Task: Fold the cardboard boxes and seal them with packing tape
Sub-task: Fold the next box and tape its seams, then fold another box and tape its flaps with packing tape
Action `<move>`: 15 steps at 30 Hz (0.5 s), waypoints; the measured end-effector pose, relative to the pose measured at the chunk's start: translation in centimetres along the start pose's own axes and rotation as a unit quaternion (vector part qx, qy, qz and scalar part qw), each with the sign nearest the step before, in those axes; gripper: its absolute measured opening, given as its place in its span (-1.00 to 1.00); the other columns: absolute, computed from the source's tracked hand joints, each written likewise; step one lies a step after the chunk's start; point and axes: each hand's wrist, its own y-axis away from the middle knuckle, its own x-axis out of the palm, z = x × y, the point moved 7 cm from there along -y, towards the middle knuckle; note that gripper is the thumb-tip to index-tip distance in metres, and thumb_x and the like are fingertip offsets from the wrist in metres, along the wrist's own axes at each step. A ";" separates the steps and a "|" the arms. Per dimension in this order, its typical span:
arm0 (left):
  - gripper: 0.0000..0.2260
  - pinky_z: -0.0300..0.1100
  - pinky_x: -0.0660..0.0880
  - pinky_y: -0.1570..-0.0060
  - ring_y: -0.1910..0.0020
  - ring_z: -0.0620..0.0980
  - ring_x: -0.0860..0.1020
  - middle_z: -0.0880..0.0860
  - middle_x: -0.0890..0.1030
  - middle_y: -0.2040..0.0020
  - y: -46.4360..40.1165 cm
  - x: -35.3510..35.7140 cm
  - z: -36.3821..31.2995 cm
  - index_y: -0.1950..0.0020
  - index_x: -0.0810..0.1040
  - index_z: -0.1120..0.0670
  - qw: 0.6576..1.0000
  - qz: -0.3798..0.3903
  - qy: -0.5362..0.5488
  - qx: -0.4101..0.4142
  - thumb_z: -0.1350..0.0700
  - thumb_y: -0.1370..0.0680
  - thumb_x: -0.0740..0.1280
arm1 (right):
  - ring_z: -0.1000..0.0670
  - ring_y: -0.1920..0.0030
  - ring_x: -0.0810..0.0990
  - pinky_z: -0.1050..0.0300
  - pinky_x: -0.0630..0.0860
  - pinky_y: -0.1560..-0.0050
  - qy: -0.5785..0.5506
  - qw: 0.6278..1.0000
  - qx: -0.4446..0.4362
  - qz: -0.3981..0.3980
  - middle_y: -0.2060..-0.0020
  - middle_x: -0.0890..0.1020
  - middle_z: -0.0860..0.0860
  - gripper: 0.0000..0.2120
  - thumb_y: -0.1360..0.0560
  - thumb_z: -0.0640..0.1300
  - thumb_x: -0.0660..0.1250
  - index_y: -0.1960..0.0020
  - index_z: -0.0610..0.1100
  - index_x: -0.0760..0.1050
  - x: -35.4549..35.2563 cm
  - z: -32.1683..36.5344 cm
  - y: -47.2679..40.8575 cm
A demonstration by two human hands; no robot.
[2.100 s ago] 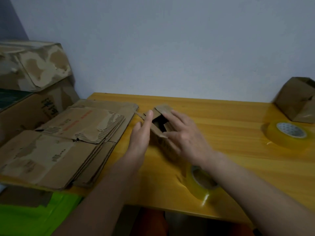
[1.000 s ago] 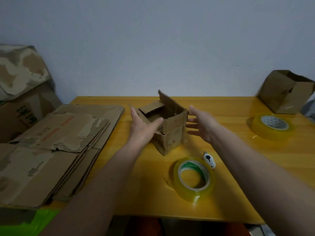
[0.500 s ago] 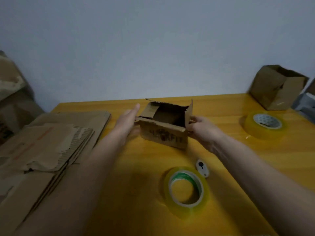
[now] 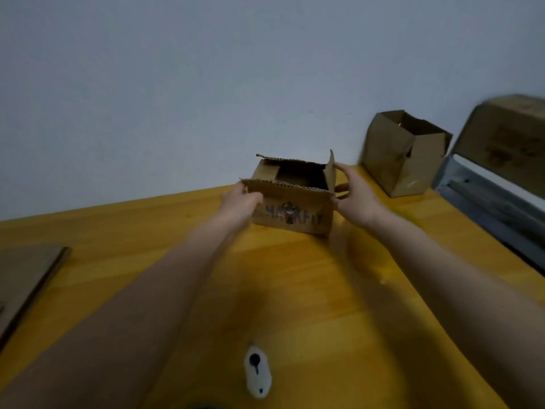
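shifted toward the far wall, printed cardboard box (image 4: 290,208) stands open-topped, flaps raised.

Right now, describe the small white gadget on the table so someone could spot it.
On the yellow table, look at the near edge between the forearms. The white gadget lies there, a small oval with a black keyhole-shaped mark, the only white thing among brown cardboard.

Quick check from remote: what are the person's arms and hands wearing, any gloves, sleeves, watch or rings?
Nothing that shows. The left hand and right hand are bare, with no gloves, and I can make out no rings, though the frame is soft. Both forearms are bare from wrist to the frame's edge: no sleeve, watch or band in view. Any clothing higher up is out of view.
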 end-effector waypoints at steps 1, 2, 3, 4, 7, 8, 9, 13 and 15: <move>-0.70 0.02 0.57 0.02 0.07 0.02 0.53 0.12 0.53 -0.14 -1.4 0.9 -0.6 -0.24 0.47 0.07 1.000 -0.018 0.012 -0.009 0.22 -0.51 0.24 | 0.02 -0.08 0.51 0.13 0.54 0.02 0.007 1.000 -0.020 0.003 -0.23 0.47 -0.07 -0.31 -0.48 -0.33 0.36 -0.49 0.02 0.16 -0.6 -0.2 -0.7; -0.66 -0.03 0.56 0.10 0.11 0.02 0.53 0.11 0.53 -0.11 -2.6 1.9 -1.2 -0.28 0.44 0.06 0.999 -0.029 0.023 -0.015 0.21 -0.51 0.24 | 0.03 -0.05 0.52 0.15 0.53 0.05 0.008 0.999 -0.034 0.006 -0.20 0.46 -0.06 -0.30 -0.47 -0.31 0.38 -0.48 0.04 0.17 -1.1 -0.5 -1.3; -0.62 -0.05 0.55 0.13 0.15 0.01 0.52 0.08 0.53 -0.06 -4.0 3.0 -1.8 -0.33 0.41 0.06 0.999 -0.031 0.026 -0.015 0.21 -0.51 0.24 | 0.02 -0.02 0.53 0.15 0.52 0.06 0.014 0.999 -0.046 0.005 -0.16 0.45 -0.05 -0.30 -0.46 -0.28 0.40 -0.48 0.07 0.18 -1.7 -0.9 -1.9; -0.58 -0.06 0.54 0.14 0.17 -0.01 0.51 0.04 0.52 -0.01 -5.1 4.3 -2.5 -0.38 0.37 0.06 0.999 -0.027 0.024 -0.011 0.20 -0.52 0.24 | 0.01 -0.01 0.52 0.14 0.51 0.04 0.031 0.998 -0.054 0.000 -0.14 0.43 -0.05 -0.31 -0.46 -0.24 0.41 -0.47 0.09 0.19 -2.3 -1.4 -2.4; -0.45 -0.05 0.56 0.19 0.00 0.10 0.57 0.09 0.53 -0.15 -7.4 8.8 -4.3 -0.52 0.17 0.01 0.999 0.002 0.034 -0.009 0.15 -0.55 0.26 | -0.02 -0.07 0.47 0.09 0.46 -0.07 0.118 0.991 -0.068 -0.017 -0.15 0.41 -0.04 -0.42 -0.49 -0.15 0.38 -0.42 0.14 0.25 -3.8 -2.8 -3.5; -0.44 -0.06 0.58 0.15 -0.08 0.15 0.58 0.13 0.53 -0.22 -7.9 10.5 -4.6 -0.53 0.13 -0.01 0.999 0.020 0.045 -0.010 0.12 -0.56 0.25 | -0.03 -0.11 0.46 0.08 0.45 -0.10 0.141 0.987 -0.071 -0.018 -0.16 0.41 -0.04 -0.48 -0.50 -0.15 0.36 -0.39 0.11 0.29 -4.0 -3.3 -3.7; -0.46 -0.04 0.59 0.05 -0.11 0.19 0.58 0.15 0.53 -0.25 -8.2 12.1 -5.0 -0.53 0.12 -0.02 0.997 0.039 0.061 -0.013 0.08 -0.59 0.23 | -0.04 -0.15 0.45 0.08 0.45 -0.13 0.161 0.984 -0.072 -0.018 -0.17 0.40 -0.02 -0.56 -0.51 -0.14 0.34 -0.35 0.07 0.35 -4.0 -3.7 -3.7; -0.40 0.13 0.50 -0.21 -0.27 0.19 0.48 0.09 0.38 -0.44 -8.2 17.5 -5.9 -0.56 0.10 -0.04 0.994 0.095 0.059 -0.009 -0.27 -0.60 0.09 | 0.00 -0.06 0.42 0.11 0.45 -0.05 0.176 0.971 -0.046 -0.154 -0.08 0.33 0.01 -0.72 -0.49 -0.14 0.35 -0.17 -0.06 0.41 -6.5 -5.5 -4.0; -0.27 0.19 0.39 -0.31 -0.43 0.20 0.31 0.05 0.21 -0.54 -8.5 18.4 -6.2 -0.58 0.02 -0.06 0.997 0.071 0.038 0.006 -0.41 -0.52 0.06 | -0.02 -0.02 0.40 0.09 0.42 0.04 0.124 0.966 0.017 -0.225 -0.05 0.32 -0.01 -0.67 -0.46 -0.17 0.36 -0.16 -0.12 0.32 -8.4 -7.1 -4.6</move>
